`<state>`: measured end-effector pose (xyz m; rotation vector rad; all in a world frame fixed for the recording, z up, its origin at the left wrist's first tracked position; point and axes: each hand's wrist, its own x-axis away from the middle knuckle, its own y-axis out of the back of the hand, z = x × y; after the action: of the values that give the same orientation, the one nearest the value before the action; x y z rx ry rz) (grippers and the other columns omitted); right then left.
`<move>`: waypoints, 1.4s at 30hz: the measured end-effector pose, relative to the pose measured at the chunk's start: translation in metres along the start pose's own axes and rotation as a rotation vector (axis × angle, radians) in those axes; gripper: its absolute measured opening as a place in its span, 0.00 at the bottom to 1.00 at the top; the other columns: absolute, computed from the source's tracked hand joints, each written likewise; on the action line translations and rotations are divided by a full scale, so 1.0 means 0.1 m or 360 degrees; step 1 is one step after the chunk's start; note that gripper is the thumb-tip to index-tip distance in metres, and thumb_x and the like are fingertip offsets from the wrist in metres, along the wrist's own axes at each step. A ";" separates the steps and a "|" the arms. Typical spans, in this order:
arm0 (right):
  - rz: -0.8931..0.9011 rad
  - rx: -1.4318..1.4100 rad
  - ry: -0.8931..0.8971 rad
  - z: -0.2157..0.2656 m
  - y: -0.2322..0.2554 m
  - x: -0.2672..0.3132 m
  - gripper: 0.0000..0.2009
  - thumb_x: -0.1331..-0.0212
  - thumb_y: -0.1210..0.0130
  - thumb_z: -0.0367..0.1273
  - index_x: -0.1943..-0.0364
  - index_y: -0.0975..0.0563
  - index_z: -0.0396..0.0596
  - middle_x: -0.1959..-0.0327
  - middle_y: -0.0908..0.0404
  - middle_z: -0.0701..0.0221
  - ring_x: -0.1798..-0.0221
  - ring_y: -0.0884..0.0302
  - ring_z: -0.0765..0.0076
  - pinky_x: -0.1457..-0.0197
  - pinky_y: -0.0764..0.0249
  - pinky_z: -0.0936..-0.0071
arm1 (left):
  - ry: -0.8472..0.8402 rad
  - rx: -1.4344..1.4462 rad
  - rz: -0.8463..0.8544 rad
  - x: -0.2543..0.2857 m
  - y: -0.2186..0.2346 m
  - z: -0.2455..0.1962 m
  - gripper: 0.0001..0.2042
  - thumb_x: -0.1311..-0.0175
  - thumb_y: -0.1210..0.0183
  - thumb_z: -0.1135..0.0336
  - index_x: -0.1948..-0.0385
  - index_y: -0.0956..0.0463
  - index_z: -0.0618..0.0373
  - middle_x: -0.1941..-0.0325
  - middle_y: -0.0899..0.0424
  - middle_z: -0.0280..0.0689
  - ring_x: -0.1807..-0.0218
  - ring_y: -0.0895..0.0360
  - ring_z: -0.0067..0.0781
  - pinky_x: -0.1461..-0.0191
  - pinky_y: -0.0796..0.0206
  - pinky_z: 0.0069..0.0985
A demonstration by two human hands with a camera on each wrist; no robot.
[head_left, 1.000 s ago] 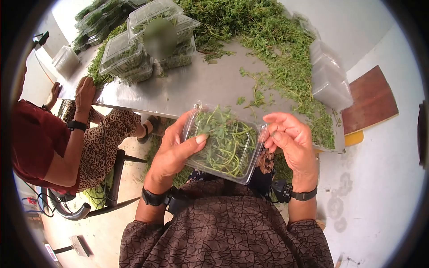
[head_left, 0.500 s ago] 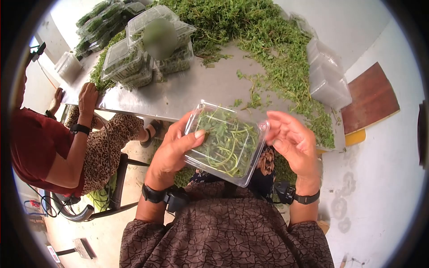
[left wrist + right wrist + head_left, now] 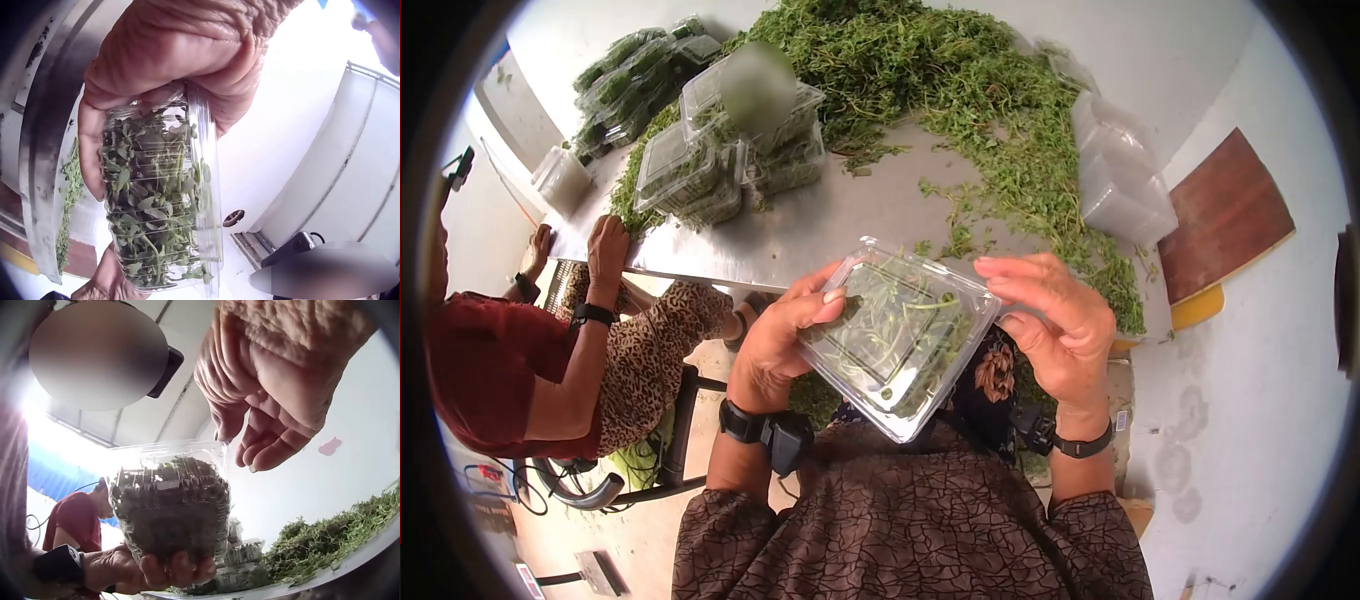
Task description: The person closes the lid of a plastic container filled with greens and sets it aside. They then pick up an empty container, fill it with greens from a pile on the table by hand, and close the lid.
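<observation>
My left hand grips a clear plastic clamshell box by its left side, thumb on the lid and fingers underneath. The box, filled with green leafy stems, is tilted above my lap, and its lid lies over the stems. At the box's right corner is my right hand, its fingers loosely extended and the tips right at the lid's edge. In the right wrist view, one fingertip of that hand meets the lid corner while the other fingers curve beside it.
Filled clamshell boxes are stacked on the metal table, before a heap of loose greens. Empty-looking clear containers stand at the right, near a reddish-brown board. A seated person is close on my left.
The box has turned clockwise and tilted, its near corner swinging toward my body, with light now glinting off its lid. My right hand's fingers have moved onto the lid's corner.
</observation>
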<state>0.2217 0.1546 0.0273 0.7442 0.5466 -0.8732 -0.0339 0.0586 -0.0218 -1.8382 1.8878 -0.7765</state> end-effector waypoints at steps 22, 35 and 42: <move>-0.0190 -0.0491 -0.0593 0.07 0.05 0.16 0.05 0.39 0.48 0.24 0.61 0.24 0.39 0.65 0.19 0.71 0.67 0.27 0.85 0.67 0.30 0.84 | -0.0199 -0.0184 -0.0035 0.03 -0.24 0.01 0.36 0.48 0.35 0.63 0.37 0.39 0.67 0.49 0.21 0.40 0.52 0.22 0.29 0.45 0.32 0.24; -0.0113 -0.0464 -0.1194 0.09 0.04 0.05 0.05 0.41 0.45 0.25 0.63 0.23 0.36 0.71 0.20 0.74 0.70 0.28 0.87 0.68 0.31 0.85 | -0.0490 -0.0741 -0.0259 0.20 -0.42 0.15 0.31 0.45 0.38 0.67 0.37 0.37 0.64 0.56 0.24 0.32 0.66 0.32 0.14 0.62 0.37 0.14; 0.0006 -0.0255 -0.1183 0.08 0.03 0.07 0.05 0.43 0.44 0.22 0.64 0.23 0.34 0.72 0.20 0.75 0.70 0.28 0.87 0.68 0.31 0.85 | -0.0542 -0.0864 -0.0325 0.33 -0.37 0.29 0.34 0.45 0.35 0.67 0.36 0.41 0.66 0.37 0.30 0.44 0.38 0.32 0.32 0.35 0.42 0.29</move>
<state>0.2290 0.1463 0.0281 0.2352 -0.0495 -1.0119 0.0105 0.0227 -0.0173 -2.3286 1.8129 0.0235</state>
